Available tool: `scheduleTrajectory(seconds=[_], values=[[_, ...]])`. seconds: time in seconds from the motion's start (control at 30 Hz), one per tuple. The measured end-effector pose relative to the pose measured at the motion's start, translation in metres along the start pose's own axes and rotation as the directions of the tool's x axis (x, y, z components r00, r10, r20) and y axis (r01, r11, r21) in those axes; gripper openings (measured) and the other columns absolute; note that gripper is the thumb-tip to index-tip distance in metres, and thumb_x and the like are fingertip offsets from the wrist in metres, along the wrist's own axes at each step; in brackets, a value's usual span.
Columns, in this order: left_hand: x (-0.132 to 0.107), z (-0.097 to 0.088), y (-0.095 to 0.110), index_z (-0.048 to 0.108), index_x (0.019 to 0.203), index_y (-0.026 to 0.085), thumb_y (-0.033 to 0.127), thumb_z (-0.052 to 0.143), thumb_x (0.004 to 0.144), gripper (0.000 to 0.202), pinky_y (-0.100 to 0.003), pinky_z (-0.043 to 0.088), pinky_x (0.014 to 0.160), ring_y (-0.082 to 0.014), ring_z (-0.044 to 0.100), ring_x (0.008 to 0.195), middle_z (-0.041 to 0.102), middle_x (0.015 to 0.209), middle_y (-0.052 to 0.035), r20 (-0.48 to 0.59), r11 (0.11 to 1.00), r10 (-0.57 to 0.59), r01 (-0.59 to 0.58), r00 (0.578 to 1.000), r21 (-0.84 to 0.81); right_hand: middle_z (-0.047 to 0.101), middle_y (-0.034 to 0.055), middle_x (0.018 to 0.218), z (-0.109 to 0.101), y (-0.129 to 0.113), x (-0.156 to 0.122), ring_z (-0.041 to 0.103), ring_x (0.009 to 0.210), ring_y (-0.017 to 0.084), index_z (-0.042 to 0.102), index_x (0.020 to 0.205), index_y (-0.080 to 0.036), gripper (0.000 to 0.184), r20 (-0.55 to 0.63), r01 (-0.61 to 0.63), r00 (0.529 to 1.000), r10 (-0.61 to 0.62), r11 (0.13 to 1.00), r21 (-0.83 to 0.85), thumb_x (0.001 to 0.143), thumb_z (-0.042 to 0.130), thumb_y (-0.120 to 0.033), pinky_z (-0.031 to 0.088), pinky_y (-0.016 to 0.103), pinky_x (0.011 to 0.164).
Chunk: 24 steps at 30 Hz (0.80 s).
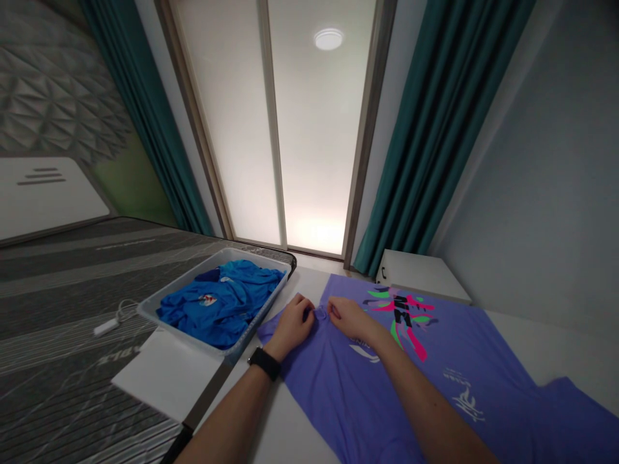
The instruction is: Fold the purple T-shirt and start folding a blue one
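"How are the fingers (302, 301)?"
"Left hand (293, 323) and right hand (350, 317) each pinch bunched purple shirt (333, 374), which spreads toward four o'clock on the worktop (283, 425)."
"Any tip?"
"Light, even tension should limit creasing."
"Beyond?"
"Blue clothes (227, 303) in a tray (178, 285), nine o'clock."

Teal curtains (449, 129) flanking frosted doors (319, 148), white cabinet (425, 274), corded white block (106, 327) on bed (53, 277)
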<state>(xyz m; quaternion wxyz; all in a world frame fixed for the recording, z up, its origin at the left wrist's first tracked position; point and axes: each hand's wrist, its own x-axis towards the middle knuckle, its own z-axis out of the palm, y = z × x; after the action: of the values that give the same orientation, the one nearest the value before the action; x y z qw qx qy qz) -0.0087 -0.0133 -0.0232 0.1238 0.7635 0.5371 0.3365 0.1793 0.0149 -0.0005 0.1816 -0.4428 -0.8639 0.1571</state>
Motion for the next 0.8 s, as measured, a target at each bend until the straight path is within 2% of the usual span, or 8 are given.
scheduleTrajectory(seconds=[0.13, 0.23, 0.3, 0.43, 0.53, 0.63, 0.7, 0.8], values=[[0.0, -0.001, 0.002, 0.056, 0.079, 0.02, 0.009, 0.048, 0.08, 0.014, -0.028, 0.045, 0.077, -0.0168, 0.057, 0.083, 0.055, 0.089, -0.0026, -0.01, 0.998, 0.017, -0.018, 1.0, -0.064, 0.067, 0.0042, 0.09, 0.005, -0.001, 0.001, 0.058, 0.082, 0.016, 0.062, 0.094, -0.019, 0.023, -0.034, -0.004, 0.999, 0.005, 1.0, 0.028, 0.085, 0.046, -0.006, 0.038, 0.025, 0.075], [-0.001, -0.001, 0.001, 0.054, 0.079, 0.02, 0.007, 0.047, 0.077, 0.015, -0.028, 0.045, 0.077, -0.0168, 0.056, 0.082, 0.054, 0.088, -0.0022, -0.024, 0.994, 0.046, -0.048, 0.999, -0.096, 0.067, 0.006, 0.106, 0.014, -0.001, 0.002, 0.059, 0.098, 0.017, 0.061, 0.109, -0.02, 0.035, -0.064, 0.051, 0.997, -0.047, 0.996, 0.072, 0.085, 0.042, -0.004, 0.039, 0.026, 0.084], [-0.001, -0.001, 0.0, 0.054, 0.08, 0.02, 0.007, 0.047, 0.076, 0.015, -0.028, 0.046, 0.077, -0.0168, 0.056, 0.083, 0.054, 0.089, -0.0022, -0.019, 0.99, 0.07, -0.071, 0.997, -0.118, 0.066, 0.0058, 0.109, 0.019, -0.001, 0.002, 0.057, 0.103, 0.017, 0.06, 0.115, -0.022, 0.041, -0.066, 0.083, 0.995, -0.077, 0.993, 0.081, 0.084, 0.042, -0.003, 0.038, 0.027, 0.087], [-0.002, -0.001, -0.002, 0.055, 0.081, 0.021, 0.009, 0.047, 0.077, 0.015, -0.029, 0.046, 0.08, -0.0172, 0.056, 0.085, 0.053, 0.091, -0.0028, -0.025, 0.985, 0.092, -0.095, 0.995, -0.141, 0.063, 0.0026, 0.09, 0.019, -0.004, 0.001, 0.054, 0.089, 0.018, 0.065, 0.098, -0.022, 0.031, -0.037, 0.026, 0.999, -0.024, 0.999, 0.044, 0.078, 0.05, -0.004, 0.037, 0.028, 0.08], [-0.001, 0.0, -0.002, 0.055, 0.081, 0.021, 0.009, 0.047, 0.078, 0.014, -0.029, 0.046, 0.079, -0.0173, 0.056, 0.085, 0.053, 0.091, -0.0032, -0.028, 0.988, 0.077, -0.08, 0.997, -0.131, 0.059, 0.0021, 0.087, 0.016, -0.006, 0.0, 0.051, 0.085, 0.017, 0.062, 0.089, -0.02, 0.019, -0.075, -0.006, 0.997, 0.009, 0.999, 0.051, 0.077, 0.054, -0.008, 0.035, 0.028, 0.077], [-0.001, 0.001, -0.002, 0.054, 0.08, 0.021, 0.01, 0.048, 0.079, 0.012, -0.029, 0.046, 0.075, -0.0171, 0.056, 0.081, 0.055, 0.086, -0.0023, -0.014, 0.995, 0.022, -0.023, 1.0, -0.096, 0.056, 0.0013, 0.087, 0.014, -0.005, 0.001, 0.049, 0.083, 0.016, 0.058, 0.088, -0.019, 0.015, -0.099, -0.008, 0.995, 0.016, 0.997, 0.081, 0.078, 0.055, -0.009, 0.035, 0.027, 0.076], [-0.001, 0.002, -0.002, 0.055, 0.086, 0.02, 0.011, 0.049, 0.08, 0.013, -0.03, 0.046, 0.073, -0.0173, 0.057, 0.077, 0.057, 0.083, -0.0014, 0.011, 0.996, -0.003, 0.004, 1.0, -0.093, 0.054, 0.0001, 0.085, 0.014, -0.005, 0.001, 0.048, 0.081, 0.015, 0.056, 0.087, -0.02, 0.014, -0.103, -0.005, 0.995, 0.015, 0.995, 0.102, 0.078, 0.057, -0.01, 0.035, 0.027, 0.074], [-0.002, 0.004, -0.003, 0.055, 0.107, 0.019, 0.012, 0.049, 0.083, 0.025, -0.031, 0.048, 0.077, -0.0182, 0.062, 0.081, 0.064, 0.086, -0.0021, 0.035, 0.991, -0.001, 0.006, 0.999, -0.13, 0.053, -0.0011, 0.082, 0.014, -0.003, 0.002, 0.047, 0.078, 0.015, 0.053, 0.084, -0.021, 0.014, -0.109, -0.002, 0.994, 0.017, 0.991, 0.134, 0.078, 0.057, -0.009, 0.035, 0.026, 0.073]])
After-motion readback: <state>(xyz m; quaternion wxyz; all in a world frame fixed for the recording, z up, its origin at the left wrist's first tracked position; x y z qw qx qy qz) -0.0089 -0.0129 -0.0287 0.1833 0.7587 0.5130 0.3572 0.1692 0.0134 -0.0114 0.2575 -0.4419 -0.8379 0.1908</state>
